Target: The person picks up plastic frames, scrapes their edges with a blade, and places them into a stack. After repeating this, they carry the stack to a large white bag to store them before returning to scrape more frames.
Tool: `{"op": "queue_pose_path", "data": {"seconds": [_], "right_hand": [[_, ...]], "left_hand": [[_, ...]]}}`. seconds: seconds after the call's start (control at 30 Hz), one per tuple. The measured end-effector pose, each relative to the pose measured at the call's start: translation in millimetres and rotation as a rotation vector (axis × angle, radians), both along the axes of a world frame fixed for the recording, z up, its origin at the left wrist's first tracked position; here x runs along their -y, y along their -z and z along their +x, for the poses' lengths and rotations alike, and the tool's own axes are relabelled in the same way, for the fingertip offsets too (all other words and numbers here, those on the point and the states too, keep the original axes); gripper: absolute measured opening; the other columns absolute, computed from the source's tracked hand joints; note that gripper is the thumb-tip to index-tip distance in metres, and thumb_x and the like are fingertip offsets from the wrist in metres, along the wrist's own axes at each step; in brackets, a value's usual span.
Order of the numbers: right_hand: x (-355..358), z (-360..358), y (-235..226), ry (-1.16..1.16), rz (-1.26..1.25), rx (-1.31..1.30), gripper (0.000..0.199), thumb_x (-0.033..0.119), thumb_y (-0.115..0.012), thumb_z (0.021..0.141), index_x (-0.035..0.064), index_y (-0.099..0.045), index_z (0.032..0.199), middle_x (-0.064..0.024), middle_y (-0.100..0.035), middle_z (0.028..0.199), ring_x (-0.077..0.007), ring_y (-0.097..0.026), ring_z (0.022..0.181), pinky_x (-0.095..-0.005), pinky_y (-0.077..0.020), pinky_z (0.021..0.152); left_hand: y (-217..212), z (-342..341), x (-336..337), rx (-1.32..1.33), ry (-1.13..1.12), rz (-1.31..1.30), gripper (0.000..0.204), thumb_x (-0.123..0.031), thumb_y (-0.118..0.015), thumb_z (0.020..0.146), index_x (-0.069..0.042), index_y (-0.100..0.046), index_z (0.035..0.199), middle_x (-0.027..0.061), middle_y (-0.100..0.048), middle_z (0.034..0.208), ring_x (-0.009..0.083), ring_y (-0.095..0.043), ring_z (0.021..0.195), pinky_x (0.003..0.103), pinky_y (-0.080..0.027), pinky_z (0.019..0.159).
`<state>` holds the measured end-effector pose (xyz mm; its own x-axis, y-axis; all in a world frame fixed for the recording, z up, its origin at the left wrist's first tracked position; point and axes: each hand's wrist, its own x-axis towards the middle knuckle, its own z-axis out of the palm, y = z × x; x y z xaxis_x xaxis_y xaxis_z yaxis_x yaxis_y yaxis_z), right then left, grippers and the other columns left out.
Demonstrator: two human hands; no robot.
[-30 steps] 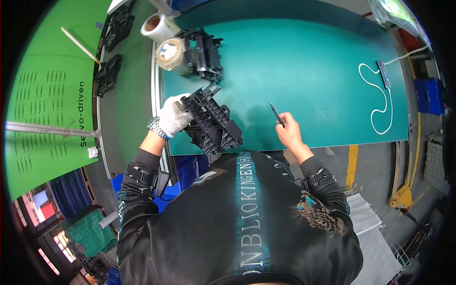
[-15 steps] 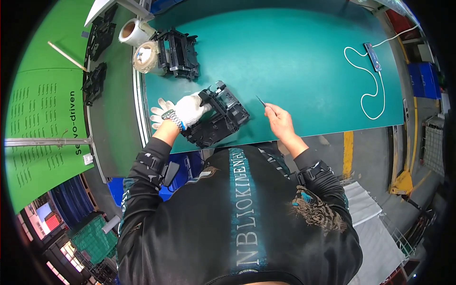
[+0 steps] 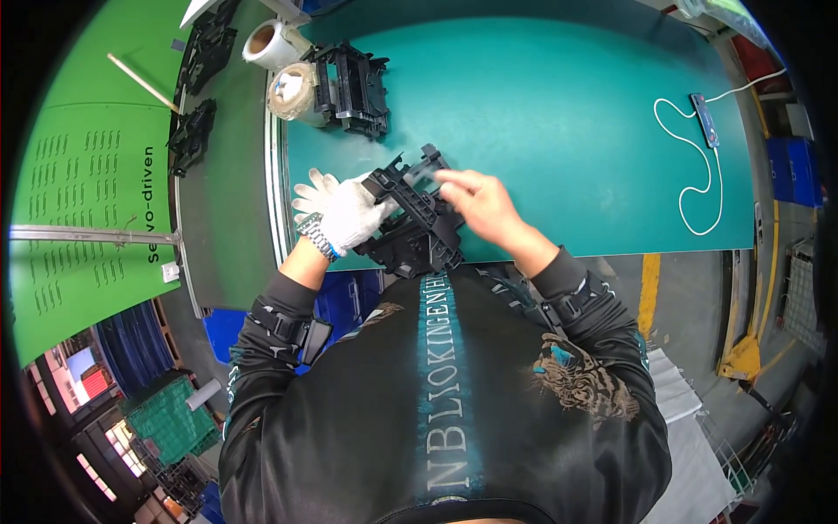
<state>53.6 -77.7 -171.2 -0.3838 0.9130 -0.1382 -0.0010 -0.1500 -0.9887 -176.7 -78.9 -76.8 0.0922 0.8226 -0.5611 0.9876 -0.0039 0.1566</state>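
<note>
My left hand [image 3: 351,214], in a white glove, grips the left side of a black plastic frame [image 3: 425,210] with an open middle and moulded ribs. The frame is tilted up over the table's near edge. My bare right hand [image 3: 484,208] is at the frame's upper right side, its fingers pinched together. A thin dark pointed tool was in that pinch half a second ago; now the fingers and the frame mostly hide it. Beside my left hand lies what looks like a loose white glove [image 3: 314,189].
Another black plastic frame [image 3: 353,92] stands farther back, next to a roll of clear tape [image 3: 293,93] and a white roll [image 3: 269,45]. More black parts [image 3: 194,137] rest on the dark belt at the left. A white cable with a small device [image 3: 704,120] lies at the right of the green table [image 3: 559,113].
My right hand has moved left to the black frame, carrying the pointed tool to it. The frame has tilted up more steeply in my left hand.
</note>
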Motion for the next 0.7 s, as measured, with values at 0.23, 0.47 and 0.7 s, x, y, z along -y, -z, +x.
{"op": "queue_pose_path", "data": {"seconds": [0.23, 0.47, 0.7], "right_hand": [[0, 2, -16, -0.019, 0.067, 0.158, 0.027, 0.015, -0.061, 0.095, 0.0015, -0.068, 0.118, -0.0074, -0.071, 0.097, -0.0121, -0.063, 0.083, -0.0268, -0.0509, 0.074], [-15, 54, 83, 0.179, 0.151, 0.651, 0.028, 0.013, -0.059, 0.088, 0.0018, -0.069, 0.111, -0.0203, -0.069, 0.095, -0.037, -0.065, 0.085, -0.0433, -0.0516, 0.084], [16, 101, 98, 0.339, 0.495, 0.843, 0.032, 0.012, -0.062, 0.087, 0.0022, -0.066, 0.116, -0.0194, -0.067, 0.109, -0.0352, -0.065, 0.096, -0.0403, -0.0513, 0.088]], "left_hand": [[-19, 14, 4, -0.151, 0.049, 0.074, 0.04, -0.045, -0.058, 0.089, -0.03, -0.064, 0.126, 0.0295, -0.06, 0.116, 0.0554, -0.046, 0.109, 0.073, -0.034, 0.087], [12, -9, 5, 0.262, 0.017, 0.159, 0.046, -0.043, -0.056, 0.089, -0.012, -0.064, 0.122, 0.0189, -0.069, 0.078, 0.0382, -0.065, 0.083, 0.052, -0.045, 0.089], [24, -2, -40, 0.104, -0.016, 0.011, 0.047, -0.043, -0.056, 0.087, -0.001, -0.065, 0.106, 0.0226, -0.069, 0.081, 0.0399, -0.066, 0.083, 0.047, -0.049, 0.084]]}}
